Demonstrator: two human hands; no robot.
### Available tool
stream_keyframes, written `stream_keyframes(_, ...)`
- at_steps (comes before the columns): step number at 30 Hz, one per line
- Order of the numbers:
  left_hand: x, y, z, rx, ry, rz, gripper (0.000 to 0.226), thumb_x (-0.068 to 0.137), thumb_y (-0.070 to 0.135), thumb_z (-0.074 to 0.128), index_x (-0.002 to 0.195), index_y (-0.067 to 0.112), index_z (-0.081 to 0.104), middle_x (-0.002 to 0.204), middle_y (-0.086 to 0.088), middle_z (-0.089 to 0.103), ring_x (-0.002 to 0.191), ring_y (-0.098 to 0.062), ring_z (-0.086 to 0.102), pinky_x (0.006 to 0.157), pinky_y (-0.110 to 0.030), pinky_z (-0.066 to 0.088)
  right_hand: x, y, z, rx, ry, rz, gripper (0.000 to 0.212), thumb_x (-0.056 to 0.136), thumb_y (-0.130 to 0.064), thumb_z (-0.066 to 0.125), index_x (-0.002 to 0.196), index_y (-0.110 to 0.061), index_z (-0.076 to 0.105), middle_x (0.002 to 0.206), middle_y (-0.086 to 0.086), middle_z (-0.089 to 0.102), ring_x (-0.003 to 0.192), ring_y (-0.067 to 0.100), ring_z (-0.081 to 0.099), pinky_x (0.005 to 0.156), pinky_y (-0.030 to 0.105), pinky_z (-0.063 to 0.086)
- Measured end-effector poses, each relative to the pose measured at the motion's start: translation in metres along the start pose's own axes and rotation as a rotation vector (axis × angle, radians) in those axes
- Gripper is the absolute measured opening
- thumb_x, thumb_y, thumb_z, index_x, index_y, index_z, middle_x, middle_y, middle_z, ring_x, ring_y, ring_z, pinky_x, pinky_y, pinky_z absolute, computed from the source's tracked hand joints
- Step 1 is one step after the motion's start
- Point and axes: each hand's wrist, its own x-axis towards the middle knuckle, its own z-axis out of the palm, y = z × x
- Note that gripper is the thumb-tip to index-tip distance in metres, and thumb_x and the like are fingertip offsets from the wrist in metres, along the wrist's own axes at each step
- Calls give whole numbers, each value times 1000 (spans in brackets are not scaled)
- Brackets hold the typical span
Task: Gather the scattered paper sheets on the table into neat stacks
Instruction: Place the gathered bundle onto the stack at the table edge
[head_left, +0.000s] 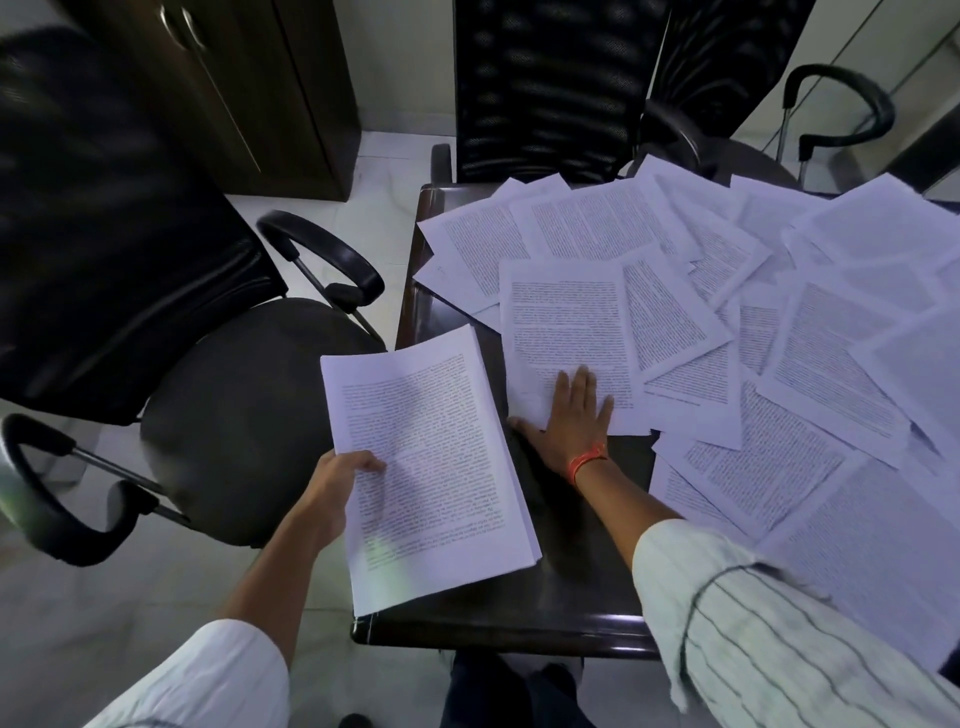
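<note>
My left hand (340, 480) grips a thick stack of printed sheets (431, 462) by its left edge, the stack hanging partly over the left rim of the dark table (545, 597). My right hand (569, 421) lies flat with spread fingers on the lower part of one printed sheet (561, 332), thumb on the bare table surface. Many loose printed sheets (779, 364) lie overlapping at all angles over the middle, back and right of the table.
A black office chair (208, 405) with curved armrests stands close at the table's left. Two more black chairs (556, 88) stand behind the table. A dark wooden cabinet (249, 88) is at the back left. White floor tiles lie around.
</note>
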Motion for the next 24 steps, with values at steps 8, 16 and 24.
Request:
stream_keyframes(8, 3, 2, 2, 39, -50, 7, 15, 83, -9, 58, 90, 2, 66, 96, -14, 69, 90, -34, 64, 76, -40, 53, -8, 2, -51, 757, 419, 210, 25, 96, -16, 61, 119, -8, 62, 116, 14, 69, 105, 33, 67, 90, 45, 56)
stream_keyframes(16, 12, 3, 44, 105, -126, 52, 26, 79, -6, 62, 105, -6, 67, 102, -17, 72, 92, -34, 68, 83, -43, 57, -91, -33, -70, 452, 312, -295, 55, 90, 1, 57, 143, -10, 46, 116, 16, 69, 99, 32, 69, 85, 42, 58)
stream_keyframes(24, 18, 0, 67, 141, -66, 3, 38, 99, 33, 53, 113, 3, 70, 104, -18, 75, 93, -31, 72, 93, -49, 56, -139, -60, -28, -31, -103, -399, 64, 100, -20, 48, 152, -17, 12, 115, 16, 61, 95, 32, 64, 81, 43, 53)
